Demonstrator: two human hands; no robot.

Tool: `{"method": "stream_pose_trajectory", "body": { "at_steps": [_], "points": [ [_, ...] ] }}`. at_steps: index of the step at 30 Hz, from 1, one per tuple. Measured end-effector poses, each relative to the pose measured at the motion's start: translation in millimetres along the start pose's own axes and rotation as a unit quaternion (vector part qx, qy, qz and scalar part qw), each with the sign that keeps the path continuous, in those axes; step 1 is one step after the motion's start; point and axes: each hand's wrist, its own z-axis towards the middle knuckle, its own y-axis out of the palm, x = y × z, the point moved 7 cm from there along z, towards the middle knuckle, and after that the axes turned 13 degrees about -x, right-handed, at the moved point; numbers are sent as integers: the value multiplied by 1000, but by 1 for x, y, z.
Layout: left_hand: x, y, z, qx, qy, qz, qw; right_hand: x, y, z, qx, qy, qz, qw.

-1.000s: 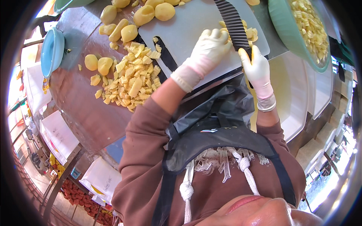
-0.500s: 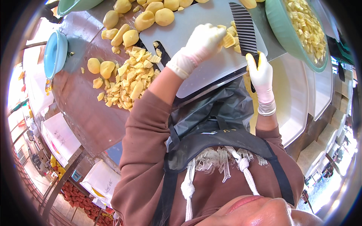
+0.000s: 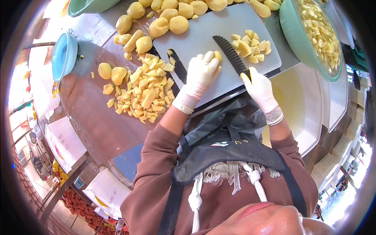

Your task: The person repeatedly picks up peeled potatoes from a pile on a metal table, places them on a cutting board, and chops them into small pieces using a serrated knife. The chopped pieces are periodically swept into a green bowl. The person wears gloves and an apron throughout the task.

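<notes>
My gloved right hand [image 3: 258,87] grips the handle of a crinkle-cut knife [image 3: 230,54], whose wavy dark blade slants up and left over a white cutting board [image 3: 203,35]. On the left part of the board, the curled fingers of my gloved left hand [image 3: 201,74] close on a peeled potato piece [image 3: 218,56]; the hand hides much of it. To the right of the blade lie ridged cut potato chunks [image 3: 254,46]. A heap of cut potato [image 3: 145,94] rests on the metal table, left of my left hand.
Whole peeled potatoes [image 3: 178,24] sit along the board's far left edge. A green basin [image 3: 288,27] of cut potato stands at the far right, above a white tub [image 3: 313,113]. A blue basin [image 3: 64,55] is at the left; a black-handled tool [image 3: 178,66] lies on the board's left edge.
My left hand has come left and nearer from the cut chunks. The knife has tilted leftward and lowered over the board, with my right hand moving nearer. The whole view has shifted slightly.
</notes>
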Motion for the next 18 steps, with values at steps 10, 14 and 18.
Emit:
{"method": "stream_pose_trajectory", "body": {
  "at_steps": [10,14,18],
  "points": [
    [-41,-10,4,-90,-109,-124,982,-35,-15,1,83,-158,-141,974],
    [-38,-8,3,-67,-96,-117,986,-39,-19,0,70,-174,-141,972],
    [-41,-3,0,-64,-107,-123,985,-39,-13,3,48,-172,-171,969]
  ]
}}
